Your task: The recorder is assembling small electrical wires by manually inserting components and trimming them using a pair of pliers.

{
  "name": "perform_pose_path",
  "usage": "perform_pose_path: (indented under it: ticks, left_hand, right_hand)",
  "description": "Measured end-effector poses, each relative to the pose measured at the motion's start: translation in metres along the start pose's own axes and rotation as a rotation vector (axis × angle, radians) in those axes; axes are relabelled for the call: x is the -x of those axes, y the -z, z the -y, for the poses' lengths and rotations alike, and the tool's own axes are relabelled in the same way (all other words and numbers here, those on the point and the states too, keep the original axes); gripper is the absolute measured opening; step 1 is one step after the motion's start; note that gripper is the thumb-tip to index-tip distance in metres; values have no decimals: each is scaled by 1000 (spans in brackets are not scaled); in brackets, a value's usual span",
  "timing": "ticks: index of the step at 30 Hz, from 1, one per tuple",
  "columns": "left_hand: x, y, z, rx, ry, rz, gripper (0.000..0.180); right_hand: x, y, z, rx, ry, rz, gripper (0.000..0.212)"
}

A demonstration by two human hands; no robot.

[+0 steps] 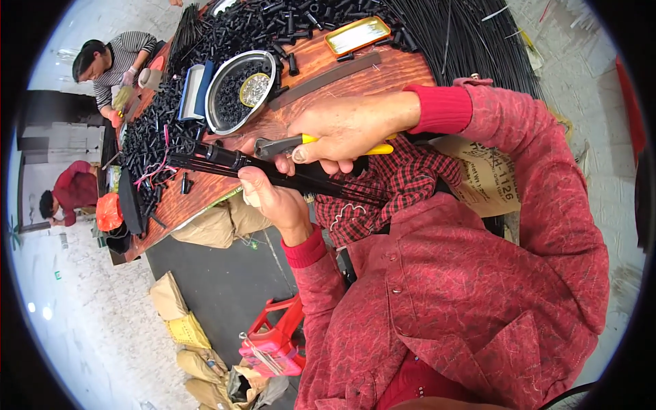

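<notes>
Yellow-handled pliers are gripped in my right hand, with the metal jaws pointing left. Just below them, my left hand is closed around a bundle of thin black rods, thumb on top. At the left end of the bundle a black tubular fitting lies close to the plier jaws; whether the jaws touch it I cannot tell. The rods run across my lap over a red-and-black checked cloth.
The reddish wooden table carries heaped black fittings, a metal bowl, a yellow tray, a flat bar and long black rods. Two people sit at the left. A red plastic stool stands below.
</notes>
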State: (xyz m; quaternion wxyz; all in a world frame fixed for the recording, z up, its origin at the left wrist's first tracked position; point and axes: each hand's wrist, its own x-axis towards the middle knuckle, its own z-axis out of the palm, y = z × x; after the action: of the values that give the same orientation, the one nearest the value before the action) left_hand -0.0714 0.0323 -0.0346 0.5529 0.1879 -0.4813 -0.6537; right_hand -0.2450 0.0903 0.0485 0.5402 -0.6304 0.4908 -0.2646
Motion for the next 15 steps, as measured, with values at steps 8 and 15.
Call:
perform_pose_path:
  ticks: [8,15]
  left_hand:
    - [6,-13,-5,-122,-52,-91,53]
    - [11,-15,-6,-130,-57,-144,54]
  right_hand:
    - [2,-6,11,139,-9,-28,26]
    - [7,-10,15,202,11,-53,26]
